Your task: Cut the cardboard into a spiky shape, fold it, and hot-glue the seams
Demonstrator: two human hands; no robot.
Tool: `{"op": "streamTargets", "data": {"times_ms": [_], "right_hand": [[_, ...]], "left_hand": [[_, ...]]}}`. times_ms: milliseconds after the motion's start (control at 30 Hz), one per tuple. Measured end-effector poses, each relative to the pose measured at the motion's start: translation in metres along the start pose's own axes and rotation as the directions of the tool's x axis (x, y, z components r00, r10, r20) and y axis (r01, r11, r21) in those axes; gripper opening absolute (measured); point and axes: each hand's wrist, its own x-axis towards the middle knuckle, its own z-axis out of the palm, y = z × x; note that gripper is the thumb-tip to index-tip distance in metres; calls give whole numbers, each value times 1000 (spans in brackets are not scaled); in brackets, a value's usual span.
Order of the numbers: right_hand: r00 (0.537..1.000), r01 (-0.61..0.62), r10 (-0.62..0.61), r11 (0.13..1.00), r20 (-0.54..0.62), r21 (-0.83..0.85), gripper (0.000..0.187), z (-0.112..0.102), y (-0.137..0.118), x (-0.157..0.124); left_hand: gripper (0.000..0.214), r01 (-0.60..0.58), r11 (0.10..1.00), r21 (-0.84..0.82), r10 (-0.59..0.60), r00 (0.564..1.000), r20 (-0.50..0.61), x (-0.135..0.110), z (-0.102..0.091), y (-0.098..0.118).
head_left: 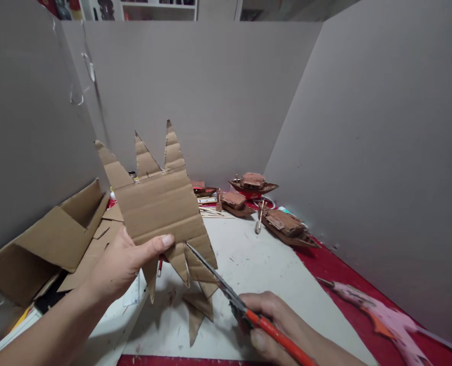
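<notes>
My left hand grips a piece of corrugated cardboard by its lower left part, thumb on the near face. Three pointed spikes rise from the cardboard's top edge, and more points hang from its lower edge. In my right hand is a pair of scissors with red handles. The blades reach up and left to the lower part of the cardboard, their tip at the inner corner beside a hanging point. Below lie triangular cardboard offcuts on a white sheet.
Several brown model boats stand at the back right, with thin sticks beside them. A pink glue gun lies on the red surface at right. An open cardboard box stands at left. Grey panels enclose the table.
</notes>
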Motion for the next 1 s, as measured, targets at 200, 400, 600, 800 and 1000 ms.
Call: {"op": "streamTargets", "data": {"times_ms": [200,400,600,800,1000], "right_hand": [[999,40,-41,996,13,75,61,0,-7,4],[995,71,-84,978,59,197,56,2,-4,7],[996,66,-75,979,37,193,57,4,-3,7],[998,50,-55,980,21,194,59,5,-4,6],[997,48,-58,984,55,170,57,3,-2,10]], "left_hand": [[25,42,996,-76,-43,999,-6,1,4,-6],[27,72,990,-123,-73,997,-2,2,8,-7],[18,89,987,-132,-89,996,6,4,7,-9],[24,145,968,-205,-141,989,39,5,3,-9],[23,208,943,-260,-195,978,74,6,3,-6]]}}
